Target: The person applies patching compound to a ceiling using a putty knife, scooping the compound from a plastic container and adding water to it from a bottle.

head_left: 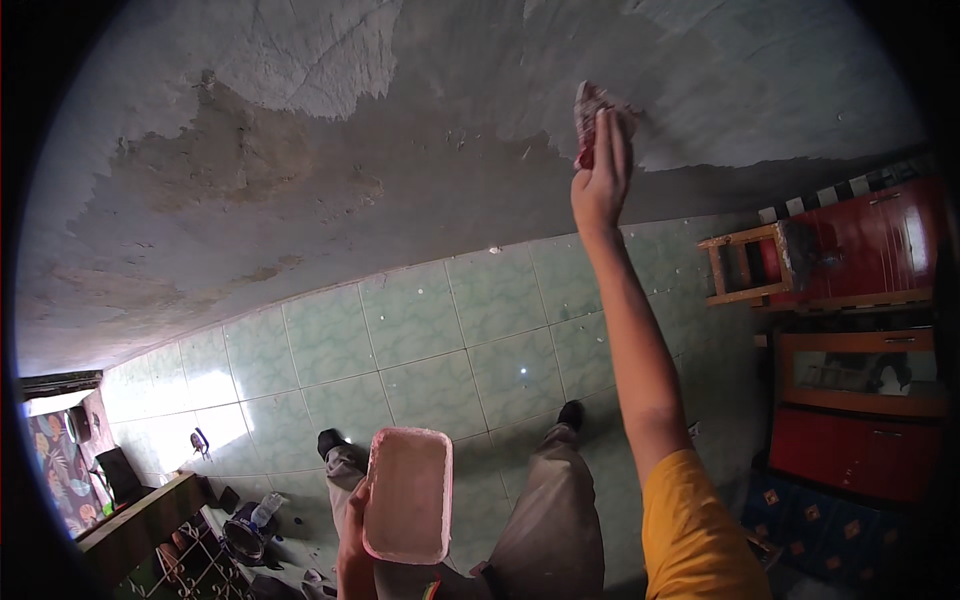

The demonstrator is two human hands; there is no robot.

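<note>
My right arm stretches up and forward, its hand (604,175) closed on a crumpled red-and-white cloth (590,112) pressed against the grey wall (450,170). Around the cloth the wall surface is darker grey, with ragged lighter patches above it. A rough brownish patch (225,145) shows to the left. Low in front of me, my left hand (353,530) grips the left side of a pinkish rectangular tub (448,500). Its inside looks cloudy pink; whether that is liquid or the bare bottom I cannot tell. Most of the left fingers are hidden by the tub.
Pale green floor tiles (420,330) with white specks meet the wall. A wooden stool (745,262) and red cabinets (850,450) stand at the right. At the lower left are a wooden-edged piece with metal scrollwork (140,525), a dark bucket (243,538) and a clear bottle (267,508).
</note>
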